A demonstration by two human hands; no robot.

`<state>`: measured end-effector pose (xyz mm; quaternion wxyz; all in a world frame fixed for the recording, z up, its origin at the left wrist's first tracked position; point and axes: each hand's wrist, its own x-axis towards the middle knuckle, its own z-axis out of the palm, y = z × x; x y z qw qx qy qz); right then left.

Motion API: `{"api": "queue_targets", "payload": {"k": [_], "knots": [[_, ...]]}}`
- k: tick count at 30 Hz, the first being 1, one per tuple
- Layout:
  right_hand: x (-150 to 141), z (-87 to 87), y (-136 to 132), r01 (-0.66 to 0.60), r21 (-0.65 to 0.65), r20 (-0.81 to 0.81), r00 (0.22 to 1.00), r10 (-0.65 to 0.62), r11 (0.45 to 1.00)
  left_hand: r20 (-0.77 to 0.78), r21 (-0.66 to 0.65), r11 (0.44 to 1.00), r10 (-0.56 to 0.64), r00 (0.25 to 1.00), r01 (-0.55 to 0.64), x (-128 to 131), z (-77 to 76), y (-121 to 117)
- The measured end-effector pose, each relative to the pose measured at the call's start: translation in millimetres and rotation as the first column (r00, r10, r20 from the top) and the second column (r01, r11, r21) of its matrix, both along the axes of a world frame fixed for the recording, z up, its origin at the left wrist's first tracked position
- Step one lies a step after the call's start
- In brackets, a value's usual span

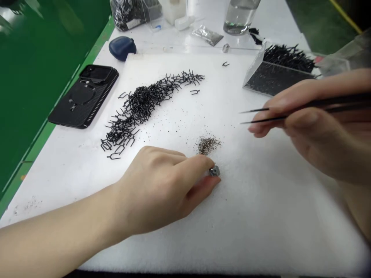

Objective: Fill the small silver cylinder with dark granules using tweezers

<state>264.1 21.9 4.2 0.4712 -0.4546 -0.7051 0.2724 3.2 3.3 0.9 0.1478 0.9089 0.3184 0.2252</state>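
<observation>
Between the thumb and finger of my left hand [162, 185] is a small silvery metal block [215, 171], partly covered by the fingertips. Just beyond it lies a little heap of tiny brownish metallic pieces [207, 145] on the white foam-like mat [261, 224]. My right hand [315, 112], blurred at the wrist, holds dark tweezers [269, 116] with the tips apart and pointing left above the mat. Nothing shows between those tips. A long pile of black Y-shaped parts [145, 102] curves across the mat's left side.
A black phone [84, 96] and a dark blue case [122, 48] lie left of the mat. The clear box [261, 79] of black parts stands at right. Along the back are a glass of liquid [240, 17], a small plastic bag [208, 34] and another metal block [225, 48].
</observation>
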Motion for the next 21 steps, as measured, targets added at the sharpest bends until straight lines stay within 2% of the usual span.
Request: {"api": "queue_targets", "payload": {"k": [1,3,4,6,9,13,15,17,19,21], "knots": [[3.5,1.4,1.2,0.023,0.071,0.109,0.994,-0.03,0.997,0.002,-0.008,1.0,0.0,1.0,0.0,0.3,-0.4,0.3],[11.8,3.7,3.2,-0.019,0.161,0.36,0.932,-0.041,0.987,0.01,-0.011,1.0,0.01,1.0,-0.01,0.4,-1.5,0.8],[16.4,4.3,3.9,-0.059,0.16,0.459,0.888,-0.021,0.985,0.012,-0.011,1.0,0.015,1.0,-0.015,0.2,-2.2,1.0],[24.9,3.9,4.9,-0.15,0.115,0.553,0.831,0.062,0.982,0.009,-0.024,0.999,0.025,1.0,-0.025,-0.3,-4.2,1.4],[32.8,2.8,4.1,-0.175,0.014,0.573,0.809,0.136,0.985,-0.017,-0.055,0.998,0.042,0.999,-0.043,-0.6,-8.2,1.6],[26.1,15.8,1.2,-0.067,0.059,0.576,0.817,0.021,0.996,-0.001,-0.06,0.997,0.057,0.998,-0.057,1.0,-11.6,1.5],[13.4,27.5,4.4,-0.028,0.05,0.564,0.826,-0.005,0.998,0.014,-0.066,0.997,0.047,0.999,-0.046,1.8,-11.7,1.7],[-4.9,36.0,14.8,-0.04,0.011,0.573,0.819,0.027,0.999,0.027,-0.069,0.997,0.038,0.999,-0.036,2.0,-11.6,2.3],[-25.6,37.1,32.5,-0.073,0.002,0.615,0.787,0.056,0.997,0.04,-0.071,0.997,0.034,0.999,-0.031,1.7,-11.7,3.2],[-44.9,31.1,54.2,-0.067,0.004,0.652,0.757,0.048,0.998,0.057,-0.071,0.997,0.027,0.998,-0.023,1.2,-12.1,4.4]]}}
